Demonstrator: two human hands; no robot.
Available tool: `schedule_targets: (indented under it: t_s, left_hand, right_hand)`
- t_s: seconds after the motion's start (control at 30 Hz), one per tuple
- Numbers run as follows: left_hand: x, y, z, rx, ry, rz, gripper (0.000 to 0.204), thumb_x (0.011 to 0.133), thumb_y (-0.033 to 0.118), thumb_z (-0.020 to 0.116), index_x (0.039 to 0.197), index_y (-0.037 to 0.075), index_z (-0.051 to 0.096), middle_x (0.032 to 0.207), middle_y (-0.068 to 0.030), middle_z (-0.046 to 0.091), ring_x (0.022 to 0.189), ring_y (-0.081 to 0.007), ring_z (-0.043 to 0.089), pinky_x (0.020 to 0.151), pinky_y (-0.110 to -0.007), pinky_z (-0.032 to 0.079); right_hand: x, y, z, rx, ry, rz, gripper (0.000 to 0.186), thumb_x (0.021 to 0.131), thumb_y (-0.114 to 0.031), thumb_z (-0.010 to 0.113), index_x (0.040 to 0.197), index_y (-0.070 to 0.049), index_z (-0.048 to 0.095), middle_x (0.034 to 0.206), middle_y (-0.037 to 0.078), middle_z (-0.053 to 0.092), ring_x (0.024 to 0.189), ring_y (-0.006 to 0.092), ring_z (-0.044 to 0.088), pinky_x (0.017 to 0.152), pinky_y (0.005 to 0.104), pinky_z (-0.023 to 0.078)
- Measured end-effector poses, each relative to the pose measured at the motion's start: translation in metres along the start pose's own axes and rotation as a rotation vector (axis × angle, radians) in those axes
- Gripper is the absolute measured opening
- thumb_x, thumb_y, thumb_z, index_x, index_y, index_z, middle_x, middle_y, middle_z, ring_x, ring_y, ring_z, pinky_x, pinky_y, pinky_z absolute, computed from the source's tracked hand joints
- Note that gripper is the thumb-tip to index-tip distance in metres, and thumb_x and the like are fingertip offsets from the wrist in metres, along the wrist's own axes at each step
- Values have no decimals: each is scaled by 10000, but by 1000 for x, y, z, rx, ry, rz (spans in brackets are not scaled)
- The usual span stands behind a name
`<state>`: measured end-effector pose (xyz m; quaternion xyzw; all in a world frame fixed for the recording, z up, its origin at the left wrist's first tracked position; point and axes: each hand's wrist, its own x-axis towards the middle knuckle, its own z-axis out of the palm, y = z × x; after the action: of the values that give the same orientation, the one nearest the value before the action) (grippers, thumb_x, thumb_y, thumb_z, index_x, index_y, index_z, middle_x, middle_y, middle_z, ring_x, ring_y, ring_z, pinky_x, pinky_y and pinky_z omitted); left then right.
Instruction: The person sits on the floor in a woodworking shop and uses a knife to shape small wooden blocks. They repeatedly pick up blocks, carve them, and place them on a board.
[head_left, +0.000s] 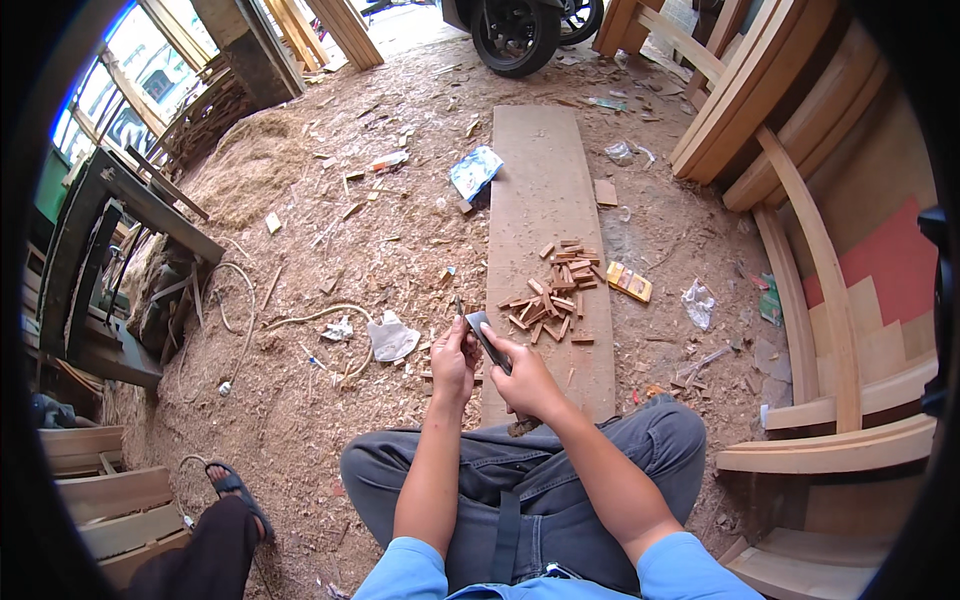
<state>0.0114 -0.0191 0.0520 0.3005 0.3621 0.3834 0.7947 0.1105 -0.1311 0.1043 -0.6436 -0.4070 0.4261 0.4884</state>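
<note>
My right hand [527, 381] is closed round a chisel with a wide grey blade [489, 343], its brown handle end [523, 427] showing below the fist. The blade points up and to the left, toward the fingers of my left hand [453, 366]. Those fingers pinch a small, thin wooden piece [459, 306] that sticks up past them. Just beyond my hands, a heap of short reddish-brown wooden pieces [563, 285] lies on a long flat board [537, 170]. Both hands are above the board's near end, over my crossed legs.
A yellow packet [628, 282] lies right of the board; a blue-white wrapper [475, 173] touches its left side. Shavings cover the floor, with a pale cloth [392, 337] and cord. Curved timber [830, 450] stands at right. Another person's sandalled foot [232, 485] is at left.
</note>
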Motion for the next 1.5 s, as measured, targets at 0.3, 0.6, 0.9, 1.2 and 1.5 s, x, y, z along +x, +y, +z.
schedule_targets:
  t_s: [0.3, 0.6, 0.9, 1.2, 1.5]
  left_hand:
    - [4, -7, -5, 146, -5, 84, 276, 1036, 297, 546, 836, 124, 624, 645, 74, 542, 535, -19, 466, 514, -186, 406]
    - [5, -9, -3, 165, 12, 101, 213, 1018, 239, 584, 877, 96, 651, 681, 60, 559, 554, -21, 476, 520, -187, 416]
    - [5, -5, -5, 44, 1, 81, 154, 1017, 169, 565, 962, 53, 649, 771, 3, 638, 614, -47, 550, 538, -197, 450]
    - [12, -11, -19, -58, -18, 55, 120, 1013, 138, 562, 977, 50, 634, 794, -17, 655, 634, -66, 572, 578, -209, 476]
    - [16, -16, -21, 13, 30, 74, 85, 992, 102, 591, 939, 51, 632, 746, 9, 620, 566, -41, 488, 526, -188, 405]
  right_hand:
    - [-1, -3, -2, -17, 5, 25, 643, 883, -42, 503, 1506, -179, 426, 654, 91, 606, 433, 124, 549, 434, 322, 491]
    - [1, -1, -3, 30, 0, 69, 644, 892, -42, 504, 1514, -179, 412, 637, 59, 580, 429, 118, 541, 415, 305, 479]
    - [-3, -13, -5, 124, -73, 144, 669, 878, -11, 498, 1518, -184, 406, 645, 46, 582, 401, 119, 541, 388, 299, 476]
    - [-5, -16, -7, 170, -149, 197, 665, 882, 3, 471, 1520, -172, 400, 596, 26, 551, 391, 126, 540, 376, 297, 472]
    - [0, -5, 2, 270, -112, 269, 659, 895, 18, 472, 1522, -166, 392, 568, 23, 531, 381, 121, 509, 374, 302, 463]
